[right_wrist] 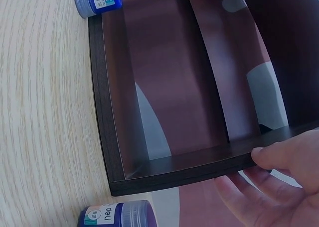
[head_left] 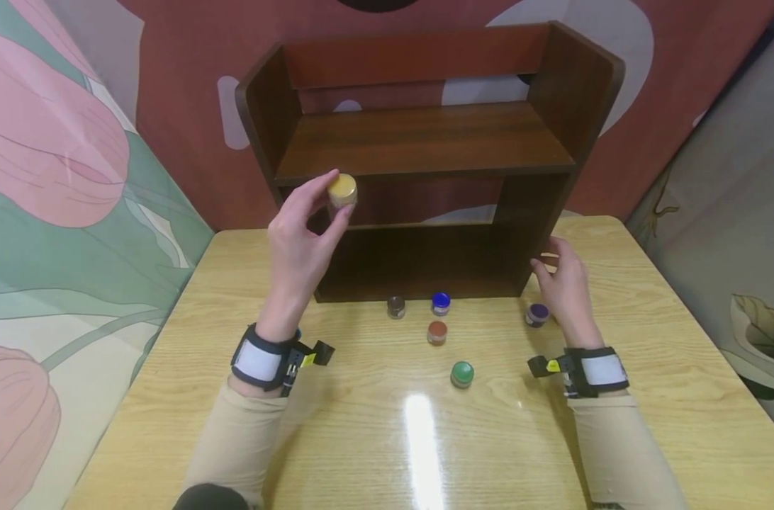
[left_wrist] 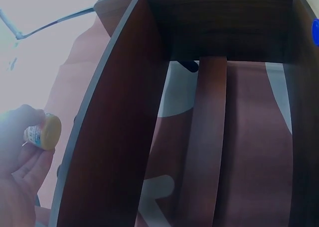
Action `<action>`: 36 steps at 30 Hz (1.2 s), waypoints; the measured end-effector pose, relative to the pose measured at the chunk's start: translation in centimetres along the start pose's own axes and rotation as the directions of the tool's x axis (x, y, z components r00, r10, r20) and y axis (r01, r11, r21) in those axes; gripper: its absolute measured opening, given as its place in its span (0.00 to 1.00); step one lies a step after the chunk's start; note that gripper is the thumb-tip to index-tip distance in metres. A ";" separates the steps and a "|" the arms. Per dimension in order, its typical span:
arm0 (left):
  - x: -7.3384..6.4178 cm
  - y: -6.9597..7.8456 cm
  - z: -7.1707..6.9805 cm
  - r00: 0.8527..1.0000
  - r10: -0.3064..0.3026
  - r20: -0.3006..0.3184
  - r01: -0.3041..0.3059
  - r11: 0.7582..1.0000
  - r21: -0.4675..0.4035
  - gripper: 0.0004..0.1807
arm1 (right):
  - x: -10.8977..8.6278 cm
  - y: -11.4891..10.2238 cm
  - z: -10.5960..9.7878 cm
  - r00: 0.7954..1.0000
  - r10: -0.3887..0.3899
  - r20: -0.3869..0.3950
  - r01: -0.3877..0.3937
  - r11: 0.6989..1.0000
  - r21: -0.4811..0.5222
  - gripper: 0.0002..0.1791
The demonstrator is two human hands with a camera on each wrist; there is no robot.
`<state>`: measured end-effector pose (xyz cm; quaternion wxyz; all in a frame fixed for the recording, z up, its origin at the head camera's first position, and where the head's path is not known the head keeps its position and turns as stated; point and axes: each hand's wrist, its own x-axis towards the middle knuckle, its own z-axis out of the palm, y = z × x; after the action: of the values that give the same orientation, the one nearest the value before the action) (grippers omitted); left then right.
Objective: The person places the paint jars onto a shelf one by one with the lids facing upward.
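Observation:
My left hand [head_left: 298, 237] pinches a small paint jar with a yellow lid [head_left: 343, 188] between thumb and fingers. The jar is raised, overlapping the front edge of the middle board in the head view. In the left wrist view, that yellow jar [left_wrist: 51, 131] shows to the left of the shelf's side panel [left_wrist: 107, 112]. My right hand [head_left: 564, 283] grips the right side panel of the dark brown wooden shelf [head_left: 425, 134]. In the right wrist view the thumb [right_wrist: 269, 156] lies on the panel's edge, with the fingers around the outer side.
At the shelf's foot stand a dark-lidded jar [head_left: 396, 307] and a blue jar [head_left: 441, 304]. Nearer are a reddish-brown jar [head_left: 436, 333] and a green jar [head_left: 462, 374]. A purple jar [head_left: 536, 315] stands beside the right hand on the light wooden table [head_left: 374, 439].

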<state>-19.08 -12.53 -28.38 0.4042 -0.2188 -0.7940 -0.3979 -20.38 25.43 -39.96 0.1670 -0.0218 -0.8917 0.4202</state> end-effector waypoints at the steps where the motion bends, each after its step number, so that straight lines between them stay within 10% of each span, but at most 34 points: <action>1: 0.1 0.0 0.1 1.000 0.000 -0.001 0.000 1.000 -0.005 0.26 | 0.0 0.0 0.0 1.000 0.001 0.000 -0.001 1.000 -0.001 0.24; 36: 3.1 0.0 -0.1 0.995 -0.082 -0.061 0.083 0.996 0.019 0.24 | -0.2 0.1 -0.1 1.000 -0.017 -0.007 0.017 1.000 0.021 0.24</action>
<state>-20.77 -12.52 -25.82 0.4134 -0.1693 -0.7941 -0.4121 -20.18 25.58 -40.04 0.1738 -0.0141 -0.8868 0.4279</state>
